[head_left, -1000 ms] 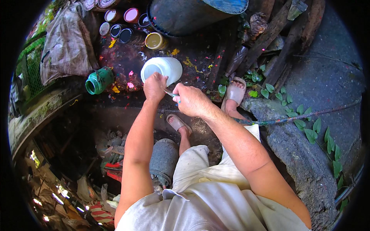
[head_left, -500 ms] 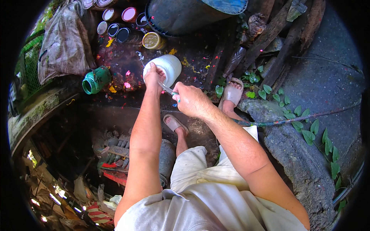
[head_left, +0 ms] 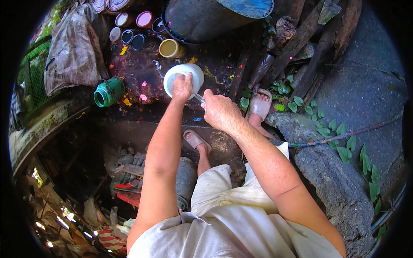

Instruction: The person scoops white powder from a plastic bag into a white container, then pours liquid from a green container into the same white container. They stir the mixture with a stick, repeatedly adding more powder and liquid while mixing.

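Observation:
A round white tub [head_left: 197,73] stands ahead of me, its open mouth facing up toward me. My left hand [head_left: 182,87] grips it at the near rim, with some fingers curled over or into the mouth; exactly where the fingertips rest is hidden. Just to the right, my right hand [head_left: 218,111] is closed round a slim tool [head_left: 198,97] with a pale, shiny shaft and a bit of teal at the handle. The shaft's tip meets the tub's near rim beside my left hand, and its kind is unclear.
Several open paint cans, among them a tan one [head_left: 171,48] and a pink one [head_left: 144,19], stand behind the tub. A green jar [head_left: 109,91] lies left. A large dark drum [head_left: 202,19] and logs [head_left: 301,38] are beyond. A small blue scrap [head_left: 198,119] shows below my hands.
The tub has tipped from lying toward the left hand to mouth-up. My left hand has shifted right and up onto its rim. A blue scrap now shows below the hands.

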`<state>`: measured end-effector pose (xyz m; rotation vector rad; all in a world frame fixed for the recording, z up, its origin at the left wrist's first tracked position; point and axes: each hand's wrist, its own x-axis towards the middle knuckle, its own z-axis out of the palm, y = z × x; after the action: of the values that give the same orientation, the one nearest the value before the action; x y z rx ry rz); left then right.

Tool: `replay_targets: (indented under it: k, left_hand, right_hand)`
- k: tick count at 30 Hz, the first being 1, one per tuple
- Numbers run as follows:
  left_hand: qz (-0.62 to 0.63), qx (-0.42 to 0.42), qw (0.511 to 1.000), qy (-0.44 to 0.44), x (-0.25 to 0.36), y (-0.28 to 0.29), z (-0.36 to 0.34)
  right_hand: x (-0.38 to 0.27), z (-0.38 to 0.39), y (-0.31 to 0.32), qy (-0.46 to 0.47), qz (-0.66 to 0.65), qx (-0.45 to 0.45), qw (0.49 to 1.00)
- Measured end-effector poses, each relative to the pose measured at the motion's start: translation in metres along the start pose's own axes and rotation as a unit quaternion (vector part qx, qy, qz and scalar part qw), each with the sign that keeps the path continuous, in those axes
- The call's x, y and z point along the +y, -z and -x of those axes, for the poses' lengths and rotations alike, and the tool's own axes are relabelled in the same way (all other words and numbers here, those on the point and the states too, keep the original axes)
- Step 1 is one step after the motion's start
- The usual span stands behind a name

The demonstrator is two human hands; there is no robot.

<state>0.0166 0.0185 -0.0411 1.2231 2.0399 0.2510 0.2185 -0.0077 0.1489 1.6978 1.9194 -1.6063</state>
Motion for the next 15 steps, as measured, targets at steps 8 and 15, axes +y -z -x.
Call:
replay_targets:
  k: [8, 15]
  left_hand:
    - [-0.114, -0.094, 0.987, 0.059, 0.018, 0.005, 0.013]
    - [-0.198, -0.153, 0.964, -0.091, 0.002, 0.035, 0.032]
  right_hand:
    - [-0.003, 0.001, -0.003, -0.007, 0.005, -0.019, 1.000]
    - [-0.009, 0.002, -0.007, 0.004, 0.017, -0.024, 1.000]
